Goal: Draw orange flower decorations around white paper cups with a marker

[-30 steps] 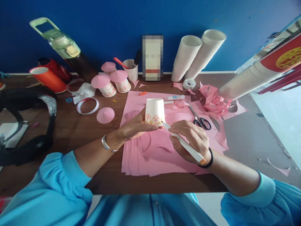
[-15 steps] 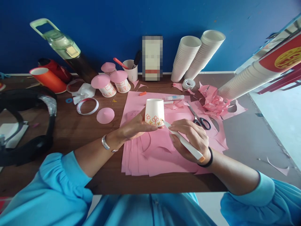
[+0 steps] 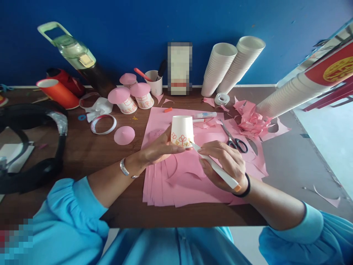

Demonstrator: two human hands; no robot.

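Left of R hand pinching white plastic marker, L hand grips white tapered paper cup; light strokes best IMO

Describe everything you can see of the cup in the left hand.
The cup is white and looks like paper, plain above, with orange-red flowers and smaller yellowish marks drawn along its lower part. It widens slightly downward, so it appears upside down, with little tilt. The left hand holds it low, above the pink sheets. At its lower right, the tip of the white marker in the right hand touches or nearly touches it.
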